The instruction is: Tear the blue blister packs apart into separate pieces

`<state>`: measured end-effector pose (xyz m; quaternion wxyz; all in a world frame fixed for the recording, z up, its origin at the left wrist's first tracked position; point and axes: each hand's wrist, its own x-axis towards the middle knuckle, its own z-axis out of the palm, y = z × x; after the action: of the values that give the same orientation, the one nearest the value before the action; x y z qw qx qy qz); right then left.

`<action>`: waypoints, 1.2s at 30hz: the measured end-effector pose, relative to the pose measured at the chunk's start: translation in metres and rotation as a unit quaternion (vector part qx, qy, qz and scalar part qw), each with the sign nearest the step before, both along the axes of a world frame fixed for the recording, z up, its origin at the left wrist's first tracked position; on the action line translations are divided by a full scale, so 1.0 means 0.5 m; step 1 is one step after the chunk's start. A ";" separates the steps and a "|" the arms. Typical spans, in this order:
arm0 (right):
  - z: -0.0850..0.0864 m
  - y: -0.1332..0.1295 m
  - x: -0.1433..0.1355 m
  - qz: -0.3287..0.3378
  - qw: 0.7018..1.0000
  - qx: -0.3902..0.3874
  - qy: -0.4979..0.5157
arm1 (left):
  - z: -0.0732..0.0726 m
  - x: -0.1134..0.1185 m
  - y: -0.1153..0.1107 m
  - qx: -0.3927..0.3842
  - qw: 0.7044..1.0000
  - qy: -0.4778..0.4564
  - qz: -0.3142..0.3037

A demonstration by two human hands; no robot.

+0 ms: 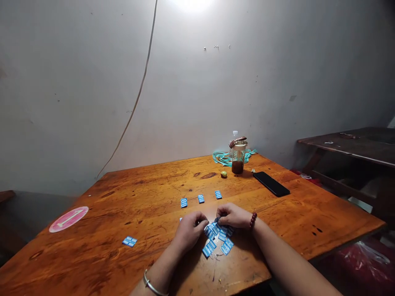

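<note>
Left hand (pixel 191 231): fingers curled in, thumb and forefinger nearly together at the near pile's left side; grip unclear. Right hand (pixel 232 215): fingers bent over the pile's far edge, contents hidden, so couldn't tell if it gripped anything.

Pile of small blue-and-white pieces (pixel 213 231) sat between and just below the fingertips, overlapping and skewed. My read: a light pinch on one piece's edges suited these best, other hand steadying the rest; pressing down risked sliding the stack. Low wrists would have helped.

Farther out, three blue-and-white pieces (pixel 201 199) lay spaced in a rough row; another piece (pixel 129 241) lay well to the left. Sleeves or forearms sweeping sideways looked like the main hazard.

Surface: glossy, knotty wooden table (pixel 154 185), glare near the pile. Black phone (pixel 271 183) right, jar of brown contents (pixel 238 159) and turquoise straps (pixel 220 158) toward the back. Room: grey scuffed wall (pixel 191 98), hanging cable (pixel 142 82), darker table (pixel 348 142) at right.
</note>
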<state>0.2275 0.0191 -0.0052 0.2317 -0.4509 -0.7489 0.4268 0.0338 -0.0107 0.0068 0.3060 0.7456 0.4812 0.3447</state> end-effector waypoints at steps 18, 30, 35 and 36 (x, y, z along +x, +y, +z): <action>0.053 -0.029 -0.129 -0.141 0.945 -0.081 0.283 | 0.000 -0.012 0.025 -0.199 0.901 -0.372 0.101; -0.014 -0.012 -0.147 -0.188 0.925 -0.102 0.315 | 0.000 -0.010 0.017 -0.269 0.870 -0.412 0.027; -0.022 -0.010 -0.146 -0.170 0.940 -0.008 0.295 | -0.011 -0.011 0.023 -0.254 0.888 -0.383 0.023; -0.019 -0.011 -0.144 -0.157 0.943 0.001 0.295 | -0.013 -0.013 0.024 -0.250 0.889 -0.382 0.025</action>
<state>0.1555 0.0138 -0.0149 0.5069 -0.4164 -0.5673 0.4978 0.0276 0.0015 0.0005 0.6340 0.4425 0.4157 0.4790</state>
